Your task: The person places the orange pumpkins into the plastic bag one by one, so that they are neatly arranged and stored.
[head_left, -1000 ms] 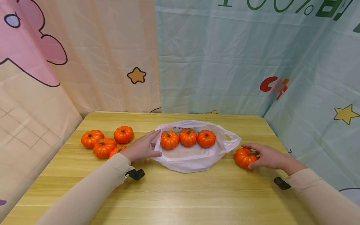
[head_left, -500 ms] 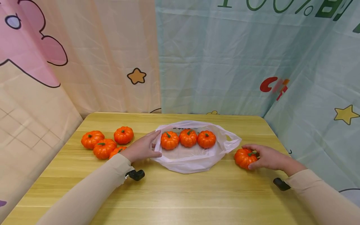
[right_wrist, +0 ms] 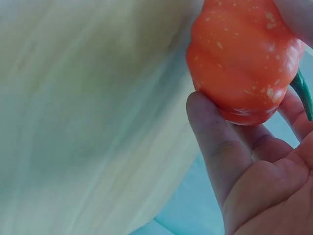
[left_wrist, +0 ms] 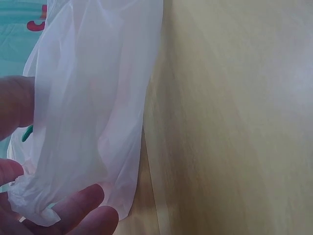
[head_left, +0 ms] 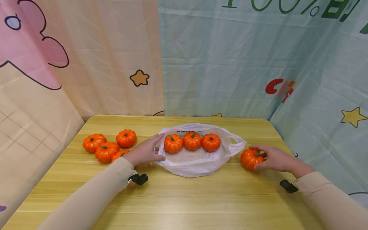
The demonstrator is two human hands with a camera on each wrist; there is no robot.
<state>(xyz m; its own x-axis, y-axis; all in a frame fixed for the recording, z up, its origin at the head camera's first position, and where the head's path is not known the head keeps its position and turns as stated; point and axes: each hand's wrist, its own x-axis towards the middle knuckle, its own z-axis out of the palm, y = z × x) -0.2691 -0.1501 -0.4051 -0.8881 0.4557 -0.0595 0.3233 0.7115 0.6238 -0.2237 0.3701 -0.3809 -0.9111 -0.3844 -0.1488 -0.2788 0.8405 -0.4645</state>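
Note:
A white plastic bag point(head_left: 189, 168) lies spread with its mouth facing up at the table's middle. Three small orange pumpkins point(head_left: 192, 141) with green stems sit in a row inside it. At the bag's left end my left hand point(head_left: 146, 150) holds its edge; in the left wrist view the fingers point(left_wrist: 80, 208) curl round the gathered plastic point(left_wrist: 36, 198). To the right of the bag, my right hand point(head_left: 276, 159) grips another pumpkin point(head_left: 249, 159), fingers over its far side and thumb on its near side. The right wrist view shows this pumpkin point(right_wrist: 244, 58) between thumb and fingers.
Several more pumpkins point(head_left: 106, 152) cluster on the left of the wooden table point(head_left: 184, 201), one partly hidden behind my left hand. The bag's right handle loop point(head_left: 237, 143) points toward the pumpkin in my right hand. Printed curtains point(head_left: 224, 64) enclose the table's back and sides.
My right hand and its pumpkin have shifted slightly to the right and up in the head view. The left hand and the bag have stayed where they were.

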